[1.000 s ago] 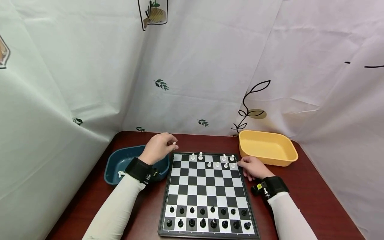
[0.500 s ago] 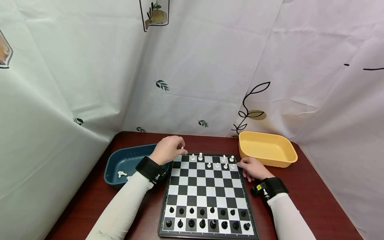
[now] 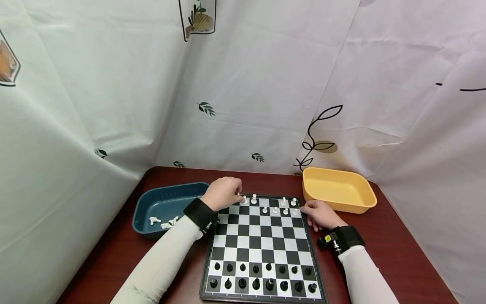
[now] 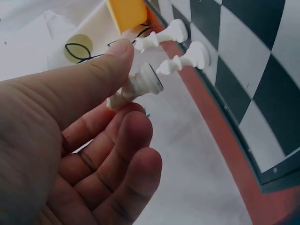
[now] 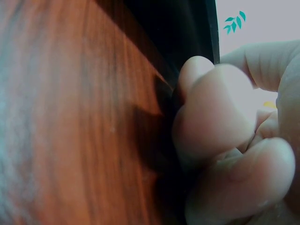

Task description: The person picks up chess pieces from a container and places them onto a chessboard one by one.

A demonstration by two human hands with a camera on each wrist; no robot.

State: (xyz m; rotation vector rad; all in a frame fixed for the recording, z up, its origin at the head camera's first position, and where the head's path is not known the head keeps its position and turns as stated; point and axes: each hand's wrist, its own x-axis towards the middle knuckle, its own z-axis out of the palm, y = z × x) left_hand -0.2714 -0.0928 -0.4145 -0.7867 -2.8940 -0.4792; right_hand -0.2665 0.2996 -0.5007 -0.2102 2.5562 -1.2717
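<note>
My left hand (image 3: 223, 193) is over the back left part of the chessboard (image 3: 249, 241). Between thumb and fingers it pinches a white chess piece (image 4: 148, 80), base toward the board; the thumb covers part of the piece. Beside it in the left wrist view stand a white king (image 4: 186, 58) and another white piece (image 4: 164, 36). My right hand (image 3: 321, 213) holds the board's right edge near the back corner. In the right wrist view its curled fingers (image 5: 215, 110) lie against the board's black side (image 5: 187, 33).
At the left, a blue tub (image 3: 137, 211) holds several white pieces (image 3: 168, 223). A yellow tub (image 3: 338, 202) stands at the back right. Two rows of black pieces (image 3: 256, 283) line the board's near side; several white ones (image 3: 285, 211) stand at its far right.
The left hand has moved right from the blue tub's edge to over the board's back left part, with the white piece still pinched. The right hand stays at the board's edge.
</note>
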